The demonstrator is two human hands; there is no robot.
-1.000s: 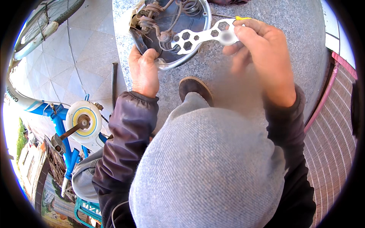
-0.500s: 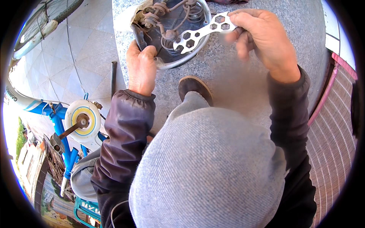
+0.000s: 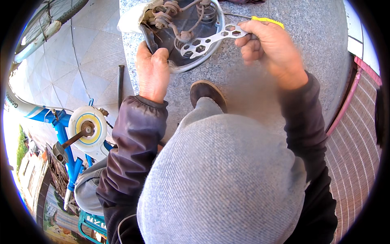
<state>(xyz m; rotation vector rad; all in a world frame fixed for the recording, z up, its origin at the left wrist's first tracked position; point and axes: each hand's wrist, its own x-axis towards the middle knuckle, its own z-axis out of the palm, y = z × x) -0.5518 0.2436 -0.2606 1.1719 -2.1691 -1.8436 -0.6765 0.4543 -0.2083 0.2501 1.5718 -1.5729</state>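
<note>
An upturned bicycle saddle [image 3: 217, 44] shows its dark underside, with rusty coil springs and clamp hardware inside a grey rim. My left hand [image 3: 152, 71] is closed on the near left edge of the saddle, the thumb on the rim. Between the thumb and fingers of my right hand [image 3: 271, 46] is a flat silver multi-hole bicycle spanner [image 3: 208, 40] with hexagonal cutouts. Its far end reaches over the rim, beside a rusty spring near the saddle's nearer side; whether it touches metal I cannot tell.
A yellow-handled screwdriver [image 3: 266, 19] lies on the speckled stone slab [image 3: 321, 49] behind my right hand. To the left are a blue bicycle frame [image 3: 61, 130] with a white chain guard, a dark bar [image 3: 120, 85] and a wheel [image 3: 44, 28]. My shoe [image 3: 207, 94] is below the saddle.
My right hand has shifted left and slightly down, tilting the spanner and carrying its end further over the saddle. The yellow screwdriver handle has come into sight. My left hand keeps its hold.
</note>
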